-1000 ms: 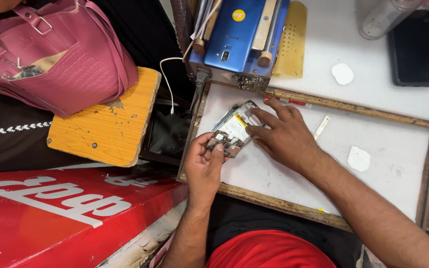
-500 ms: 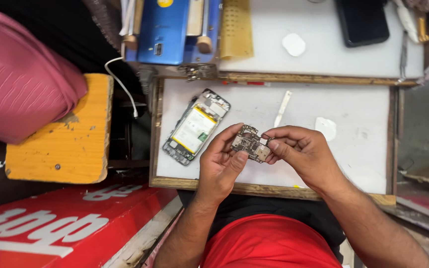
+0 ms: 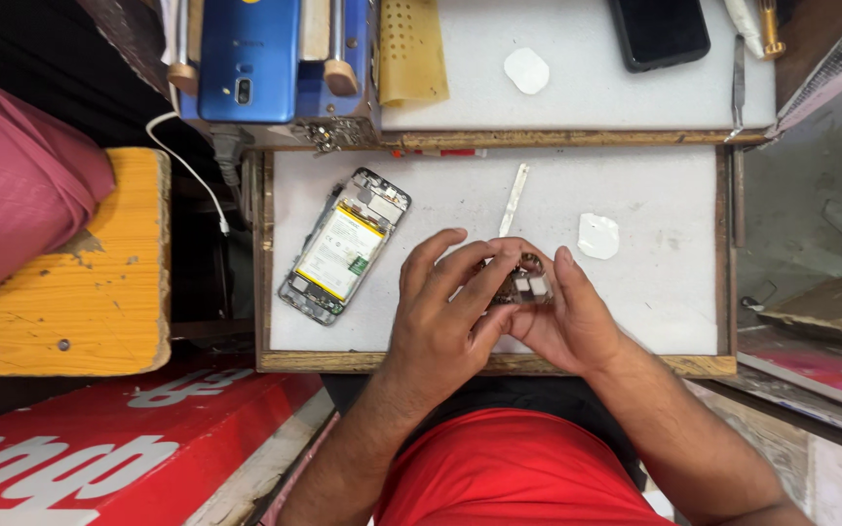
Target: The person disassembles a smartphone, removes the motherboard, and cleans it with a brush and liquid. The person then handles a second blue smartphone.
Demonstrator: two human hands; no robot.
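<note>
Circuit board (image 3: pixel 521 284), small and bare, is pinched between the fingers of left hand (image 3: pixel 442 310) and right hand (image 3: pixel 565 317) above the white bench (image 3: pixel 635 195). Inspection seems in hand; the opened phone (image 3: pixel 343 245) lies just left, so refitting would call for careful alignment.

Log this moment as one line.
left hand: holds small circuit part | right hand: same | opened phone: on tray

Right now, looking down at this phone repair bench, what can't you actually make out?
Head view only:
- The small circuit part: mostly covered by the left hand and right hand; its detail is too small.
- The black phone: cut off by the top edge.
- The pink bag: cut off by the left edge.
- The opened phone: its components are too small to tell.
</note>
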